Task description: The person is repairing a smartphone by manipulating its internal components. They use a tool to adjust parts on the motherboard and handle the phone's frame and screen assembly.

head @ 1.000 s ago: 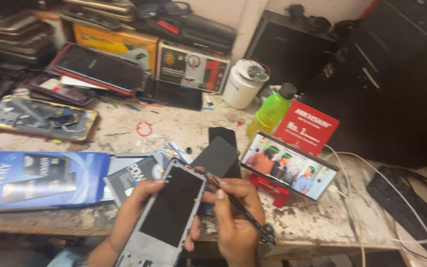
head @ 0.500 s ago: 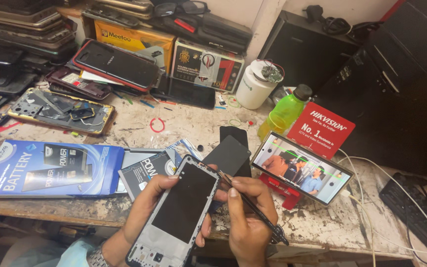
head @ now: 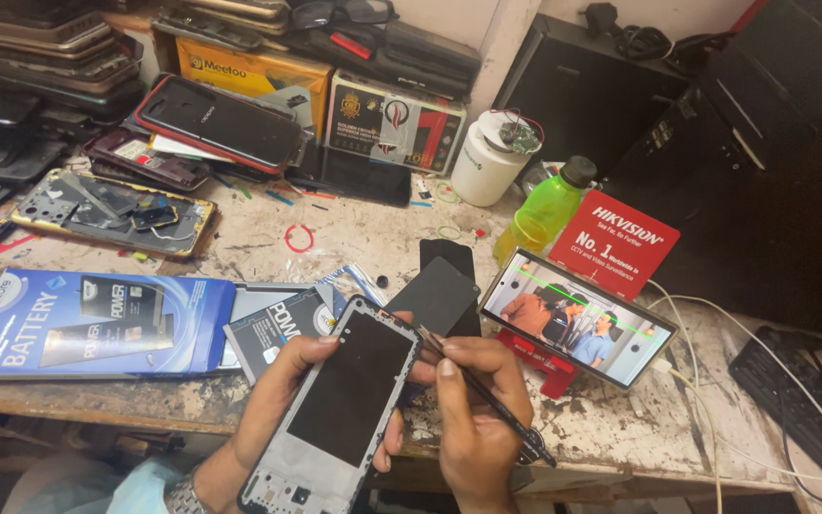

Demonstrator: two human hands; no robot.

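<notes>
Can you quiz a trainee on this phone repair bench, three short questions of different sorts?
1. True or false: the left hand holds the opened phone frame.
2. Which tool is in the right hand? A tweezers, B hammer, C scissors.
3. What colour is the bottle behind the propped-up phone?

Key: 1 true. 2 A, their tips at the frame's upper right edge. 3 yellow-green, dark cap.

The opened phone frame (head: 340, 419) sits slightly lower and more tilted in the left hand (head: 273, 400); the right hand (head: 473, 409) brings its tweezers (head: 482, 395) against the frame's upper right edge.
</notes>
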